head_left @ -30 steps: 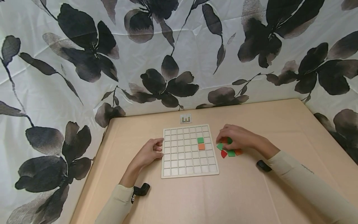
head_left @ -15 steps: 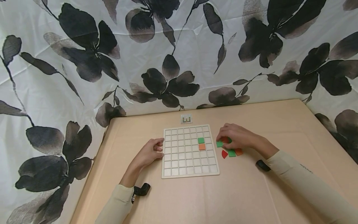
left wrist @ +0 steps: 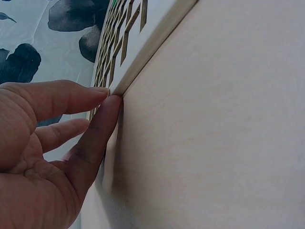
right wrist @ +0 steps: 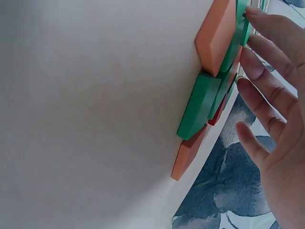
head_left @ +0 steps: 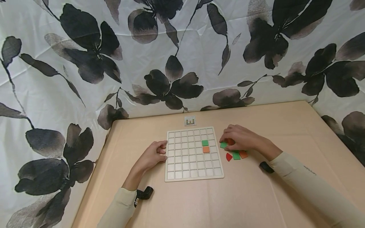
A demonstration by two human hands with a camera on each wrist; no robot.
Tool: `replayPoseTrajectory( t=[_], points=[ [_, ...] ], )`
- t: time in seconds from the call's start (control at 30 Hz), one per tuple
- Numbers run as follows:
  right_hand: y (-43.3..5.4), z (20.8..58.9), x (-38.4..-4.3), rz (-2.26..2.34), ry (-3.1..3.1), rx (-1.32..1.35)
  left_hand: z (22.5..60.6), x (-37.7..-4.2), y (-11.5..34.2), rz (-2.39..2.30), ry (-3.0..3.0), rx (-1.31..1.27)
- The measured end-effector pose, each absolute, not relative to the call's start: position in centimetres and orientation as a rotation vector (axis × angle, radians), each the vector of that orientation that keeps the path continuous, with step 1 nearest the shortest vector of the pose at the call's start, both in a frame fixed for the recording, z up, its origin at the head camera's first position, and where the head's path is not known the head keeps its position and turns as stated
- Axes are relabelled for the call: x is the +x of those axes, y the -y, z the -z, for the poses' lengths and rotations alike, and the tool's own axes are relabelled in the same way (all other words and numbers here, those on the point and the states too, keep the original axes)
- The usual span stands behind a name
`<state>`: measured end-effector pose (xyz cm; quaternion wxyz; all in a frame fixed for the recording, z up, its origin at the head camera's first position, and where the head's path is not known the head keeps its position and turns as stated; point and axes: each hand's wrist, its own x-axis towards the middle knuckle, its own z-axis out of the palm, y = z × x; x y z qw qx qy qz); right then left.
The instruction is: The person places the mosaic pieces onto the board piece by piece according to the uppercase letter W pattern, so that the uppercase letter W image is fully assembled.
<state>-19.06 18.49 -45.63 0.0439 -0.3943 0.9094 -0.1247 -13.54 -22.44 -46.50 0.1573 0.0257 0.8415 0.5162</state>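
Note:
A white grid board [head_left: 182, 180] lies on the table with a green square tile [head_left: 204, 142] and an orange square tile [head_left: 206, 149] in two neighbouring cells. My left hand [head_left: 149, 156] is at the board's left side, thumb and fingertips touching its edge [left wrist: 143, 55]. Right of the board, my right hand [head_left: 240, 138] pinches another green tile [head_left: 223, 145] between thumb and fingertips. A red tile with a curved side [head_left: 229, 157], a green tile [head_left: 236, 155] and an orange tile [head_left: 243, 154] lie under and beside this hand. Its palm covers part of the pile.
A small card with a grid pattern [head_left: 190, 121] lies behind the board. White cloth with dark flowers [head_left: 171, 85] hangs along the table's far edge. Black wrist devices [head_left: 144, 193] sit at both cuffs. Bare wood-toned table [head_left: 199, 202] spreads in front of the board.
The green tile at my right fingertips has turned from a slanted position and shifted slightly away from me. My right hand has moved a little to the left and back. The left hand stays still.

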Motion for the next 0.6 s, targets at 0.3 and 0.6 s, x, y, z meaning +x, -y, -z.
replayPoseTrajectory(
  t=[0.3, 0.6],
  points=[
    [-18.42, 46.05, -19.40, 0.401, -2.816, -1.241, 46.69, -13.49, 22.38, -1.484, -2.412, 0.058],
    [-18.28, 45.34, -19.49, 0.587, -2.758, -1.093, 46.56, -13.49, 22.40, -1.493, -2.402, 0.054]
  ],
)
